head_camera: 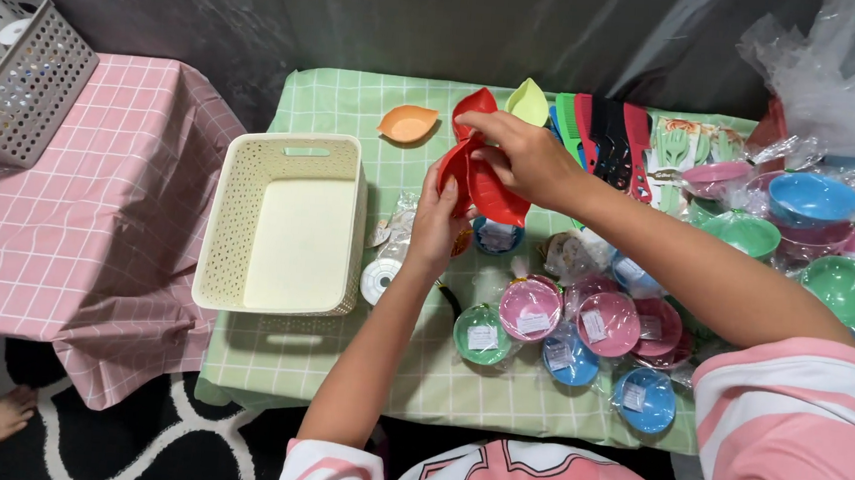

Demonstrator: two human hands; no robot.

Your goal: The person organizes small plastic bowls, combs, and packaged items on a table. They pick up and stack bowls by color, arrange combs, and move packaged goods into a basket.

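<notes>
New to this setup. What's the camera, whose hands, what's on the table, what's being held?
There is no machine here: one camera worn on a person's head looks down at their own bare hands. The left hand and right hand together hold red leaf-shaped dishes above a table with a green checked cloth. On it stand an empty cream perforated basket, an orange leaf dish, many small wrapped bowls in pink, blue and green, and coloured combs. To the left, a grey basket sits on a pink checked cloth.
</notes>
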